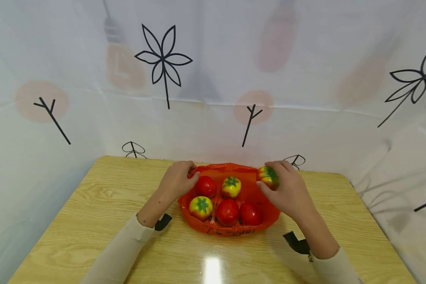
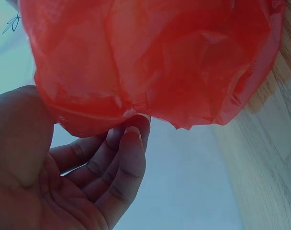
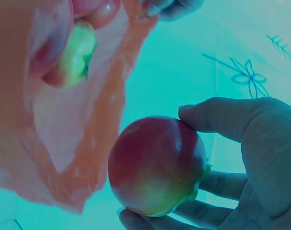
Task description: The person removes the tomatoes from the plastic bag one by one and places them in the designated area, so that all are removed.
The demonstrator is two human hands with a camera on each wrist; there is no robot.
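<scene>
A red plastic bag [image 1: 266, 215] lies wide open on the table, with several red and yellow-green tomatoes inside, among them a red tomato [image 1: 228, 212] and a yellow one with a green leafy top [image 1: 200, 208]. At the bag's left rim my left hand [image 1: 177, 179] pinches the plastic, thumb on the inner side; the left wrist view shows the fingertips at the bag's edge [image 2: 136, 108]. Over the right rim, my right hand [image 1: 287, 191] grips a red-yellow tomato with green leaves [image 3: 157, 165] between thumb and fingers.
The wooden table [image 1: 71, 221] extends around the bag on both sides and in front. Behind it hangs a pale cloth [image 1: 206, 126] printed with leaves and flowers. Dark wrist straps [image 1: 296, 242] show below the hands.
</scene>
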